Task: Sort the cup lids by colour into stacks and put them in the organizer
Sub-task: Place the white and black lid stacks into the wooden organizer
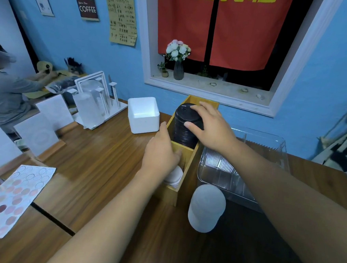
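Black lid stack (182,132), apparently ribbed

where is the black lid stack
Head view, centre: the stack of black lids stands in the far compartment of the wooden organizer, gripped by the right hand, just right of the white box.

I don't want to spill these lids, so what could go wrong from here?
The black lid stack rises well above the organizer, so it could lean or topple once the right hand lets go. The frosted lid stack stands loose on the table beside the organizer; a hand drawing back might knock it over.
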